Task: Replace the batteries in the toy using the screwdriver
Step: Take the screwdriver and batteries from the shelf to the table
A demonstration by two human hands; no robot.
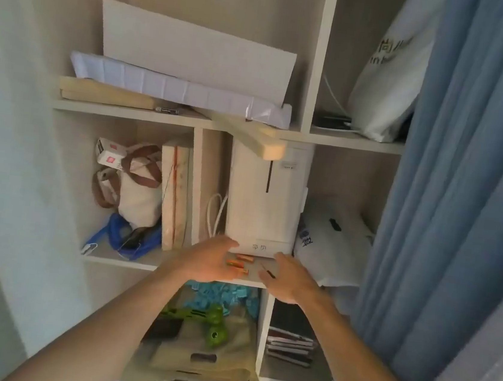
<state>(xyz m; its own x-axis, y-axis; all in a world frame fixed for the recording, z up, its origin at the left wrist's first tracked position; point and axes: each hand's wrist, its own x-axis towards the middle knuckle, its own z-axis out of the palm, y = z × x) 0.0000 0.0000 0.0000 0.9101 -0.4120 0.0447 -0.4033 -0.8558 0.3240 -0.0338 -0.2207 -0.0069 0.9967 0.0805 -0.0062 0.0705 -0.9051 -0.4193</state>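
Three orange batteries (240, 263) lie on the middle shelf (129, 262), in front of a tall white appliance (265, 198). A thin screwdriver (267, 270) with a dark handle lies just right of them. My left hand (204, 260) hovers open over the left side of the batteries, fingers spread. My right hand (289, 277) is open beside the screwdriver, its fingers close to the handle. A green toy (213, 325) rests on the shelf below, on top of a yellowish bag.
The shelf unit holds a canvas bag (136, 196), boards and a blue cord on the left. A white bag (328, 246) lies at the right, blue paper shreds (222, 293) and stacked books (290, 345) sit lower down. A blue curtain (464, 183) hangs on the right.
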